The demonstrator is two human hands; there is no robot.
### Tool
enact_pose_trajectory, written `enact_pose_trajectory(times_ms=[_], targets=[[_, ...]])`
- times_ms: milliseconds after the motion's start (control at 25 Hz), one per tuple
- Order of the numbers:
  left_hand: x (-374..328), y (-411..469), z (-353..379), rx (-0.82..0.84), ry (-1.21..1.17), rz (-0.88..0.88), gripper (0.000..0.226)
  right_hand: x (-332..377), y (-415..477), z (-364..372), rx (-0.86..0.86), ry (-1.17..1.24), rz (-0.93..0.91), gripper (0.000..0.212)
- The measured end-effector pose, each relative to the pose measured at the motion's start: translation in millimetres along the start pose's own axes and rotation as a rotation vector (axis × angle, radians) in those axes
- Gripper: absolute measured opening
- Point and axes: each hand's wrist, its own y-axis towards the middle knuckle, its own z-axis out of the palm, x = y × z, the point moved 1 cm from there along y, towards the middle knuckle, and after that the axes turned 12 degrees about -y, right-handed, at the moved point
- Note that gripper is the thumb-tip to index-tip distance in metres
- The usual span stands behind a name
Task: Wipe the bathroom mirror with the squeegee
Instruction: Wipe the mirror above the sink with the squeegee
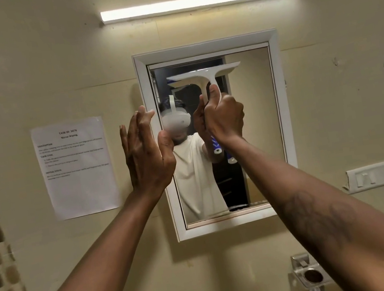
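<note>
White plastic squeegee [204, 74] sits high on the mirror [256, 121], our right hand [224, 116] fingers clamped on its handle. Left hand [147, 153], fingers apart, steadies the frame's left edge. We advise even pressure, pulling straight down.

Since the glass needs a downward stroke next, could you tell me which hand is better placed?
Right: the right hand already grips the squeegee near the mirror's top. The left hand is open at the frame.
</note>
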Motion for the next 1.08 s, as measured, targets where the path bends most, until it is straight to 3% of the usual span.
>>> enact_pose_trajectory(times_ms=[240, 560, 920, 1080], targets=[[7.6, 3.9, 4.7, 0.001, 0.012, 0.006, 0.047, -5.7, 9.4, 13.2, -0.019, -0.073, -0.011, 0.055], [16.2, -18.5, 17.7, 0.023, 0.037, -0.041, 0.048, -61.2, -68.5, 31.4, 0.050, -0.126, 0.016, 0.048], [23.3, -43.5, 18.7, 0.073, 0.067, -0.064, 0.047, -121.8, -153.5, 29.9, 0.161, -0.077, 0.064, 0.090], [22.8, -57.5, 17.6, 0.101, 0.064, -0.078, 0.047, -151.1, -208.0, 20.2, 0.208, -0.090, 0.124, 0.080]])
